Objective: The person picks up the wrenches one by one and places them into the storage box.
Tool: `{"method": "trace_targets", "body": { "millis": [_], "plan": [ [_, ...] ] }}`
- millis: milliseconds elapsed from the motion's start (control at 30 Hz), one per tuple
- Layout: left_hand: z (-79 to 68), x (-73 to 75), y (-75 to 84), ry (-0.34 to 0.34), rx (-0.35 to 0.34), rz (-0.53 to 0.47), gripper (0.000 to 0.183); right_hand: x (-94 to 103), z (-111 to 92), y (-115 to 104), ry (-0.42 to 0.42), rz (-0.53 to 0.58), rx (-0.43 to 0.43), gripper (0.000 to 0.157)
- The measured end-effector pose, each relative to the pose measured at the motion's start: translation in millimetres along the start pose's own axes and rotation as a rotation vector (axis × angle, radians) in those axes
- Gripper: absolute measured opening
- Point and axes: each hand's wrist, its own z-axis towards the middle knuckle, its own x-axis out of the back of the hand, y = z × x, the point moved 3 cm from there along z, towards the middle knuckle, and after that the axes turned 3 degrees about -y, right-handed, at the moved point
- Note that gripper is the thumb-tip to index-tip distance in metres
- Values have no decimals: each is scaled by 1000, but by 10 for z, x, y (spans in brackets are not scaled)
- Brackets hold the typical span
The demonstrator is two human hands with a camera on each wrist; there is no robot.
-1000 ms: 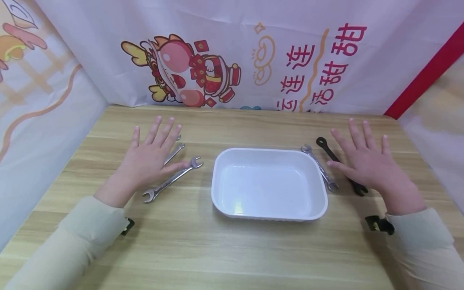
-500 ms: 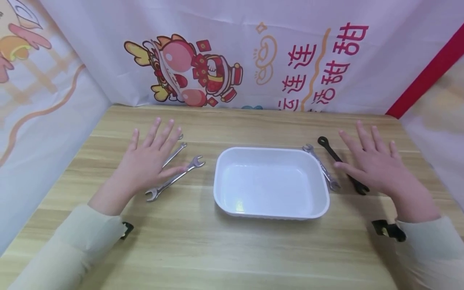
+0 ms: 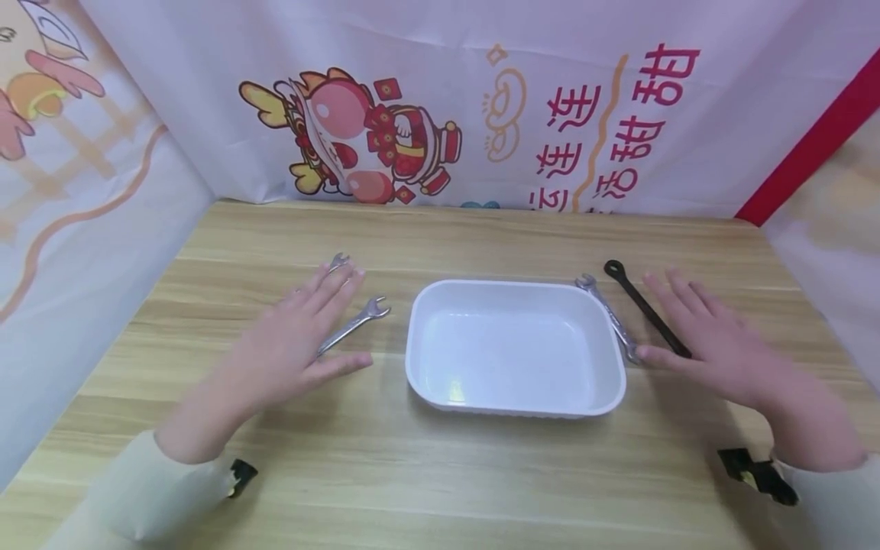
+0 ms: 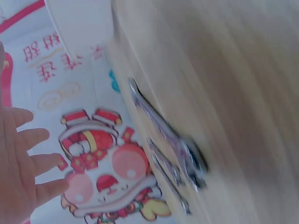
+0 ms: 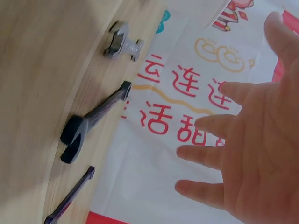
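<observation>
A: What is carried by the bench (image 3: 481, 473), from the largest item down?

B: A white tray (image 3: 514, 403) is set at its centre. Silver wrenches (image 3: 357, 322) are seen under the left hand (image 3: 289, 351); a silver wrench (image 3: 609, 315) and a black wrench (image 3: 642, 304) are laid beside the right hand (image 3: 722, 351)

A: How are the grips held?

B: Both are spread flat above the tools, fingers straight; nothing is held
</observation>
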Motion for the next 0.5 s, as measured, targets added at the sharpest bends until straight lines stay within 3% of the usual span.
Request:
{"method": "trace_targets", "body": {
  "millis": [133,300,500],
  "plan": [
    [11,-64,120,-16,-31,-138,97,-38,-59,-86,18,47,77,106],
    [78,-185,221,-78,-16,-324,97,-121,-46,-184,13,179,196,119],
    [161,-251,327,-144,8,-462,101,-189,-32,-296,21,247,257,128]
  ]
}}
